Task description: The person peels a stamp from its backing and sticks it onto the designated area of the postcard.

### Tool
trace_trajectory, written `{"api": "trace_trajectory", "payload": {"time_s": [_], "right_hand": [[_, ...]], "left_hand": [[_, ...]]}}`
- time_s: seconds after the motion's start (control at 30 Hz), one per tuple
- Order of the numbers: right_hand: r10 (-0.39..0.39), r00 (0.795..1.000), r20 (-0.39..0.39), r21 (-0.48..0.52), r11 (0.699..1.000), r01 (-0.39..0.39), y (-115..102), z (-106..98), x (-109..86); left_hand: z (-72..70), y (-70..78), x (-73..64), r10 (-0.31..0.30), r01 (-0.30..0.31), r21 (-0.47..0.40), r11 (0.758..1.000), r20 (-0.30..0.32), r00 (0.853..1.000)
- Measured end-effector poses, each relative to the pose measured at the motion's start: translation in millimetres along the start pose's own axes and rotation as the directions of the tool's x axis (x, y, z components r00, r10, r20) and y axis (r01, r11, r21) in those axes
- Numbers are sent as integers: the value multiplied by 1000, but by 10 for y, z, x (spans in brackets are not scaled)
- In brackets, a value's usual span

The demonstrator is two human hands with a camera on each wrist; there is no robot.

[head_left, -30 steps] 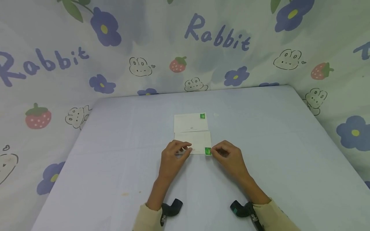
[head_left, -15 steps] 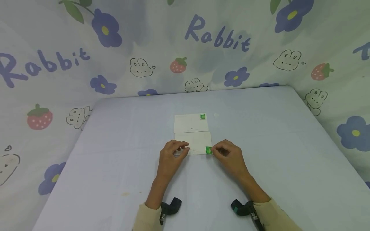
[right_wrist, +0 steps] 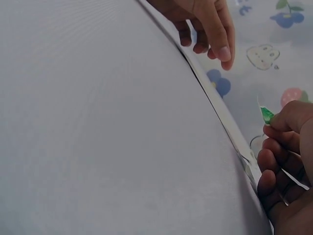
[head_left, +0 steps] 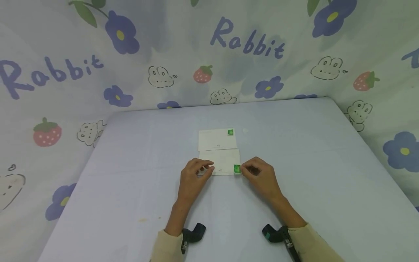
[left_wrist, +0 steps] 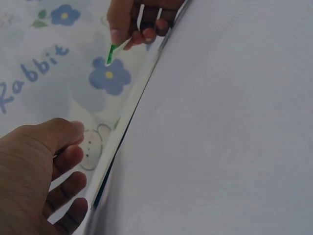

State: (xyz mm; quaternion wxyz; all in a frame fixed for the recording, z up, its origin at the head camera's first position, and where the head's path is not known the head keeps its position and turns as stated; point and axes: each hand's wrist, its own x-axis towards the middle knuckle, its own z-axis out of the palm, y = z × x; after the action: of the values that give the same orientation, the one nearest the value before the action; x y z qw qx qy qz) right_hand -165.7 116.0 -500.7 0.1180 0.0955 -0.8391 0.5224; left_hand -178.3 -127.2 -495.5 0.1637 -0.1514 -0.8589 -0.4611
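Note:
My right hand (head_left: pixel 260 178) pinches a small green stamp (head_left: pixel 237 169) between thumb and forefinger. In the head view the stamp overlaps the lower right corner of the nearer white envelope (head_left: pixel 226 158). The right wrist view shows the stamp (right_wrist: pixel 266 114) tilted, its green face partly seen. My left hand (head_left: pixel 195 180) is over the envelope's lower left part, fingers loosely bent and nothing visible between them. In the left wrist view its thumb (left_wrist: pixel 68 131) lies near the forefinger. Behind lies another white envelope (head_left: pixel 214 140) with a green stamp (head_left: pixel 230 132) at its top right corner.
A white-covered table (head_left: pixel 137 156) spreads around the envelopes. At its back and sides hangs a curtain (head_left: pixel 183 43) printed with flowers, strawberries and rabbits. Black wrist cameras (head_left: pixel 194 233) sit at both sleeves. A small pale scrap (head_left: pixel 245 130) lies right of the far envelope.
My right hand has shifted the stamp slightly away from me, from past the nearer envelope's front edge to within its corner. My left hand has drawn a little to the left.

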Motion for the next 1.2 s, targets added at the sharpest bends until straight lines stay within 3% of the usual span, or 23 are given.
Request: {"api": "trace_trajectory", "payload": {"time_s": [0.73,1.2], "right_hand": [[8,1000,-1,-22,1000,-8,66,30,68],[1,1000,0,-35,999,-1,104,31,116]], "left_hand": [[-30,-60,8,-28,29,69,997,-11,1000],[-46,-84,9,-29,30,63,998,-9,1000]]}}
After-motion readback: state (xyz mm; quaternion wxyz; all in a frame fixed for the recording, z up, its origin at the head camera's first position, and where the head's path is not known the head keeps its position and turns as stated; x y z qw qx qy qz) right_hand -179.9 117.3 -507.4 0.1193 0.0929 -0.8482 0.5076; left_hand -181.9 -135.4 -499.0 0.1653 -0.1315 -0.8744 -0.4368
